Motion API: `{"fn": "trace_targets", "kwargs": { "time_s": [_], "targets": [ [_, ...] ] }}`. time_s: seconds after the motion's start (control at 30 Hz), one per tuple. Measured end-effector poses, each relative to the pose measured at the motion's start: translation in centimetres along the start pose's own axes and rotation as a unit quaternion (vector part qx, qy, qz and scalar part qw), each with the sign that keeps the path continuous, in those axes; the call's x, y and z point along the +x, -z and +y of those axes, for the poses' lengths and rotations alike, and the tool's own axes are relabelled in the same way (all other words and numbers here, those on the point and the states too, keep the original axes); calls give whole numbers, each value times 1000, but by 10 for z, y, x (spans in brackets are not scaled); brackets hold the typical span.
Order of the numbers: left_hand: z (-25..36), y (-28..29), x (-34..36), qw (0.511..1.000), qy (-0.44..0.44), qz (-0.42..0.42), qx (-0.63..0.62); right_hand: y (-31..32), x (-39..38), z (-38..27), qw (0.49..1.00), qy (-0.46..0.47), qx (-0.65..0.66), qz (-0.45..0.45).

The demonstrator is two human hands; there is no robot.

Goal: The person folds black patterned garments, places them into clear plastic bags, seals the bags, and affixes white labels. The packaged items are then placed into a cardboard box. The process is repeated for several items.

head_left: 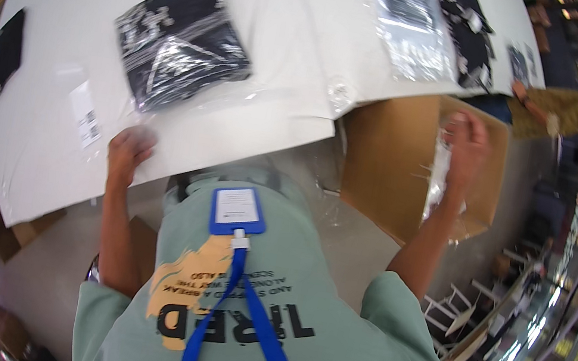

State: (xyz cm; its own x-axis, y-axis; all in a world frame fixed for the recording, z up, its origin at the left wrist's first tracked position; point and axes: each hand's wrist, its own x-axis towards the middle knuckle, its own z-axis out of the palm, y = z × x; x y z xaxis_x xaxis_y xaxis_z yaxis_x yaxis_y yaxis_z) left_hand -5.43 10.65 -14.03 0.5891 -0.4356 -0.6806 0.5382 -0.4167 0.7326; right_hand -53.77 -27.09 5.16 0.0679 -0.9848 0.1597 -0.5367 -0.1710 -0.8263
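bagged black garment (183,47) lies just beyond your nearer left hand (130,151), your right hand (467,150) over the carton (388,162), both grips too blurred to tell.

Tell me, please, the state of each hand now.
Left hand: partly curled at the table edge; blurred, contents unclear.
Right hand: partly curled at the box; contents cannot be told.
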Motion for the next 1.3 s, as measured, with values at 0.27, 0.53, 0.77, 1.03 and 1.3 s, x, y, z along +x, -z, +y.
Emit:
{"fn": "trace_targets", "kwargs": {
  "time_s": [0.27, 0.53, 0.77, 1.03, 1.3],
  "targets": [
    [25, -25, -16, 999, -12, 28, 41, -290, -71, 0, 941, 48, -128, -311],
    [19, -22, -14, 999, 5, 47, 9, -319, -68, 2, 916, -56, -91, -387],
    [15, -9, -27, 999, -18, 12, -25, -288, -78, -3, 871, -190, 86, -445],
    [14, -2, -30, 999, -35, 1, 17, -291, -85, 2, 869, -236, 153, -406],
    [6, 0, -28, 997, -71, 12, 2, -281, -82, 7, 852, -213, 145, -455]
  ]
}}
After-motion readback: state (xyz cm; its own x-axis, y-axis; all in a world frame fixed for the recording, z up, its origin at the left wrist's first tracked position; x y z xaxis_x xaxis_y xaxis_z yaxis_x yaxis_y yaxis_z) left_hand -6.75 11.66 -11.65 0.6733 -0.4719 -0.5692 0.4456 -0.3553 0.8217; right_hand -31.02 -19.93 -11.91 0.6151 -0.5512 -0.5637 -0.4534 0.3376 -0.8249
